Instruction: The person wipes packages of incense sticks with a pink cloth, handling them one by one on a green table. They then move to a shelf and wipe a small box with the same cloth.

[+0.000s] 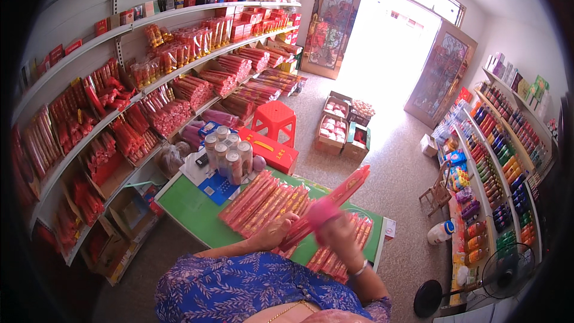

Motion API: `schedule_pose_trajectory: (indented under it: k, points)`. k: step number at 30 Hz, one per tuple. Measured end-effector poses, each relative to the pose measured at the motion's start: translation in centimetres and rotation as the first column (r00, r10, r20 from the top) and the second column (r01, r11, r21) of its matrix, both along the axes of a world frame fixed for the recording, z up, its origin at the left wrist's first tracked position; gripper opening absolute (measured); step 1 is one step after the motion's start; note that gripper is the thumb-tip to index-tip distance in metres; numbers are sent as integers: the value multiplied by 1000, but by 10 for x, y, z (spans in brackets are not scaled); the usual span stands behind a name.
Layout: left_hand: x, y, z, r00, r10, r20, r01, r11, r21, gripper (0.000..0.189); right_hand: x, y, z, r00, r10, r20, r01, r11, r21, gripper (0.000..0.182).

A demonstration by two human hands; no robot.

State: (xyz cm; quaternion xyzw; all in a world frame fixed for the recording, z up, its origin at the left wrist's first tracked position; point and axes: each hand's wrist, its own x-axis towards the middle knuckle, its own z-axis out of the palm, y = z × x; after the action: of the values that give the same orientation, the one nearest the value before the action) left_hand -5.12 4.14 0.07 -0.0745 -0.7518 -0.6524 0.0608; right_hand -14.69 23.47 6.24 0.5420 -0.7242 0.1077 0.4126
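Note:
A long red packet with gold print, in clear plastic (347, 187), slants above the green tabletop (193, 208). My right hand (334, 233) is at its middle with a pink cloth (323, 213) against the packet; motion blur hides the fingers. My left hand (276, 232) holds the packet's lower end, thumb raised. A row of similar red packets (264, 202) lies to the left, partly behind my left hand. More packets (361, 237) lie on the right of the table, partly under my right forearm.
Shrink-wrapped cans (228, 152), a red box (269, 150) and a blue card (219, 188) occupy the table's far left. A red plastic stool (274, 121) stands beyond. Cartons (332, 130) sit on the floor. Stocked shelves flank both sides; a fan (506, 271) is at right.

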Motion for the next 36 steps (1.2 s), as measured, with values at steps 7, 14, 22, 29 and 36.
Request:
schedule_pose_trajectory:
  k: [7,14,22,29,36]
  points:
    - [-5,7,-23,981,-105,-162,117,991,69,65,-39,29,20,826,61,560,296,799,-523,15]
    - [-13,-5,-11,982,72,-172,-87,993,-81,65,10,-14,-27,900,310,306,-286,950,-123,28]
    - [-3,-4,-2,990,21,-137,-27,998,-47,69,-61,18,25,917,39,397,158,879,-450,12]
    - [-19,-7,-5,1000,22,-21,-19,988,156,68,13,-30,-10,888,374,267,-346,927,-147,19]
    - [-1,-7,-15,997,-4,-71,9,998,63,72,-66,0,45,945,-26,326,170,890,-422,16]
